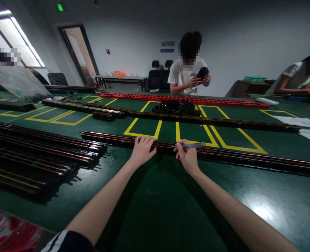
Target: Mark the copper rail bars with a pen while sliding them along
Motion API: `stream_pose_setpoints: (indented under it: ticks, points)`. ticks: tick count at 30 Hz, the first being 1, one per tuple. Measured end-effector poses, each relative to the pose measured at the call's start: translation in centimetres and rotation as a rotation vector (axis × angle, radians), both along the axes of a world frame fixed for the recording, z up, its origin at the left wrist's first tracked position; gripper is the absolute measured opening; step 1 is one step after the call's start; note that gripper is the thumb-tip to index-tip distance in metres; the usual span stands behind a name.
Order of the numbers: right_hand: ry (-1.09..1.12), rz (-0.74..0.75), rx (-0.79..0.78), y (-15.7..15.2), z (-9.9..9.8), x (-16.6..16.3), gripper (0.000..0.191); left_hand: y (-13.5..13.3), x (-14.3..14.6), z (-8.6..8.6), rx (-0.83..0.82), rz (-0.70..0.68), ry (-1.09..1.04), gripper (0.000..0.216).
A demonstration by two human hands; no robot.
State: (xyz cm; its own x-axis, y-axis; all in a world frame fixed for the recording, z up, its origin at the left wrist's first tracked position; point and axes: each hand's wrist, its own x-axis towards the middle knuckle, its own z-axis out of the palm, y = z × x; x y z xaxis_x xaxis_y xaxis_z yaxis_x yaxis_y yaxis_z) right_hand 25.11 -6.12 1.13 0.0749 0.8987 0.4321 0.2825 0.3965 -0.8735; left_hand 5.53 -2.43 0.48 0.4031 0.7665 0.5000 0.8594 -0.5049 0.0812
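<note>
Across the green table lies a long dark strip with copper-coloured lines along its length. My left hand rests over it, fingers bent across the top and the thumb at the near side. To the right of that, my right hand is closed round a slim pen-like tool with a clear barrel and a brownish end. The tool lies nearly level, pointing left, just above or against the strip; its tip is too small to make out.
Several similar dark strips lie stacked at left. Beyond are another long strip, a pile of black parts and a red slotted rail. A person opposite holds a black object; another person works at right.
</note>
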Motion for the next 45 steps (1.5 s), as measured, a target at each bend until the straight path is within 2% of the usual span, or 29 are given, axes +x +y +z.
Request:
stream_pose_setpoints:
  ticks: [6,15,36,45]
  points:
    - [-0.013,0.021,0.007,-0.12,0.16,-0.23,0.036,0.0,-0.19,-0.07,0.007,0.0,-0.014,0.031]
    - [-0.021,0.014,0.017,0.02,-0.01,-0.21,0.033,-0.46,-0.25,0.58,-0.021,0.0,-0.033,0.048]
    - [-0.02,-0.061,0.06,-0.23,0.04,-0.06,0.038,-0.27,-0.23,0.37,-0.01,-0.003,-0.017,0.047]
    - [0.005,0.031,0.007,0.05,-0.04,-0.05,0.034,-0.15,-0.31,0.37,-0.02,0.008,-0.054,0.05]
